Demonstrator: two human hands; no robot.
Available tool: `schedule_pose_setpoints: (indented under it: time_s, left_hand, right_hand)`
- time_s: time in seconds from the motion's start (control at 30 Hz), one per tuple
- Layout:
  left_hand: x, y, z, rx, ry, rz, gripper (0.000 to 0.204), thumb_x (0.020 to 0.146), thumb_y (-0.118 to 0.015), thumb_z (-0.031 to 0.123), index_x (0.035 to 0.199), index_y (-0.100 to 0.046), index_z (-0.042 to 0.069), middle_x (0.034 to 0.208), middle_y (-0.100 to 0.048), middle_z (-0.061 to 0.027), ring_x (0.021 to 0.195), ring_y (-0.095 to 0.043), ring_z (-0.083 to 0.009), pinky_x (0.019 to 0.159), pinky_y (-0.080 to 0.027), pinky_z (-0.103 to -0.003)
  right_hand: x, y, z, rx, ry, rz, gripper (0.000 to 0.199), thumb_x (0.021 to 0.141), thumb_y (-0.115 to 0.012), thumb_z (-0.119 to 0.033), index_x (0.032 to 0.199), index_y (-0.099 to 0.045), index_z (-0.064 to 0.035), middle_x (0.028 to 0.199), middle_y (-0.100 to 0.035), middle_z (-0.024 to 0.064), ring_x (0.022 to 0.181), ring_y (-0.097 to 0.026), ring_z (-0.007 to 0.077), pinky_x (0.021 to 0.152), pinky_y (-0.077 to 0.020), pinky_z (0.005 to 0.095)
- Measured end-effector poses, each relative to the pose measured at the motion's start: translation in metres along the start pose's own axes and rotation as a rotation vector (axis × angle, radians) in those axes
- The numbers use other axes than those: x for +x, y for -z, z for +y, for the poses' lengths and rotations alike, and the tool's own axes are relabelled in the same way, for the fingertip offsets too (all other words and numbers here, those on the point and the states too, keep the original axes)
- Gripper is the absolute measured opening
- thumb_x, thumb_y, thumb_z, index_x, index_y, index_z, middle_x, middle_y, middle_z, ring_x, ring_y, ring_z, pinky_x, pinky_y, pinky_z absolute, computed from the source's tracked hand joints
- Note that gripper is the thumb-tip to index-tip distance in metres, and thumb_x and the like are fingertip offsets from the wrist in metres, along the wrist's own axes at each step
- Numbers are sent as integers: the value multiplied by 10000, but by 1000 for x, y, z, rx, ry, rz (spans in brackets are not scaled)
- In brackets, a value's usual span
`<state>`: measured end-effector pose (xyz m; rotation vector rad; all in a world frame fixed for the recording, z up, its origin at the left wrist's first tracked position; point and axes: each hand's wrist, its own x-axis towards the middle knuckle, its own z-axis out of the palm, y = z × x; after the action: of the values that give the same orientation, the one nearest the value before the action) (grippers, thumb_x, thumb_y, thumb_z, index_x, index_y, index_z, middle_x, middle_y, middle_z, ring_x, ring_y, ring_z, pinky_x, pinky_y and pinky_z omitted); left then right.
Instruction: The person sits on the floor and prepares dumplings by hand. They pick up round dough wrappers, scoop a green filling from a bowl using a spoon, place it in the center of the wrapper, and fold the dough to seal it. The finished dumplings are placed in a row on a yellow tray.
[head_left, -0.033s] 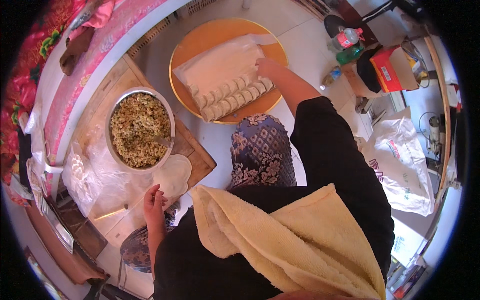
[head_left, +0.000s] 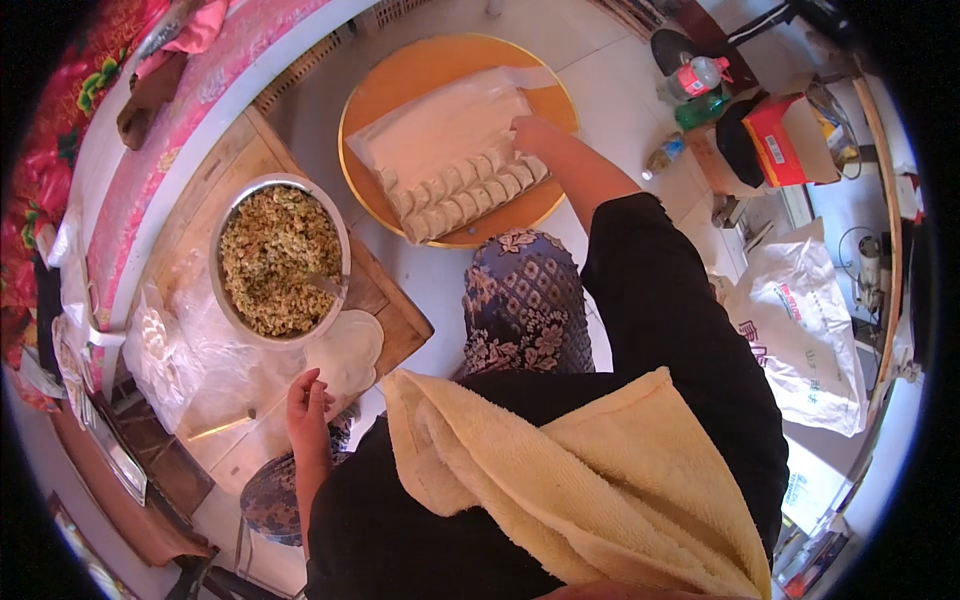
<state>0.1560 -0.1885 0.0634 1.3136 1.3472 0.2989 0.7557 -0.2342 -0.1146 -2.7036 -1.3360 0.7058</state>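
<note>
My right hand [head_left: 528,138] reaches forward over a round orange board [head_left: 390,85] with a gold rim. Its fingers point down and close round a pale dumpling at the far end of the upper row, mostly hidden by the hand. Two rows of filled dumplings [head_left: 462,192] lie on a floured sheet [head_left: 430,130] on the board. My left hand [head_left: 310,400] hovers beside the low wooden table, empty, its fingers loosely bent and apart. Closest to it are flat round dough wrappers [head_left: 352,350], overlapping at the table's edge, and a metal bowl [head_left: 348,235] of chopped filling [head_left: 275,250].
A spoon-like tool [head_left: 325,284] rests in the filling. Clear plastic [head_left: 170,350] and a thin stick [head_left: 220,428] lie on the wooden table [head_left: 390,300]. Bottles [head_left: 695,78], a red box [head_left: 775,140] and a white sack [head_left: 800,330] stand at right. A yellow towel [head_left: 600,470] hangs over me.
</note>
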Motion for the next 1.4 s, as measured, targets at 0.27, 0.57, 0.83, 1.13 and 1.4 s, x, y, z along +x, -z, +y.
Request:
schedule_pose_setpoints:
  time_s: [0.27, 0.57, 0.83, 1.13, 1.4]
  left_hand:
    - [23, -13, 7, 75, 57, -47, 281, 936, -555, 171, 1185, -580, 42, 949, -596, -26, 771, -570, -94, 685, -440, -231]
    - [27, -3, -3, 42, 59, -65, 279, 939, -557, 182, 1183, -583, 49, 935, -600, -31, 762, -572, -99, 684, -449, -240]
    - [32, 16, -28, 81, 69, 106, 277, 906, -591, 154, 1148, -601, 18, 990, -626, -76, 853, -602, -141, 741, -529, -278]
    - [66, 24, -58, 533, 106, 288, 371, 790, -703, 376, 811, -651, 10, 722, -661, -139, 700, -639, -276, 674, -496, -368]
    - [37, -8, -33, 644, -102, 175, 402, 713, -768, 361, 834, -577, 29, 786, -638, -135, 763, -622, -320, 685, -487, -409]
  right_hand:
    - [-5, -4, -18, 72, 86, 63, 285, 741, -650, -197, 992, -654, -63, 1014, -660, 172, 946, -625, 343, 840, -488, 423]
    - [-10, -10, -17, 166, 29, 72, 227, 785, -620, -224, 915, -669, -45, 912, -673, 183, 899, -644, 334, 805, -499, 438]
    - [-7, -23, 5, -150, 227, 207, 285, 765, -657, -227, 980, -657, -40, 967, -661, 181, 905, -641, 317, 807, -502, 429]
    - [-136, 155, -198, 593, 482, 125, 369, 867, -611, -388, 831, -623, -21, 676, -586, 41, 623, -562, 134, 591, -473, 300]
    - [-239, 117, -320, 587, 541, 86, 399, 844, -633, -436, 847, -638, -38, 716, -600, 102, 685, -597, 243, 638, -470, 373]
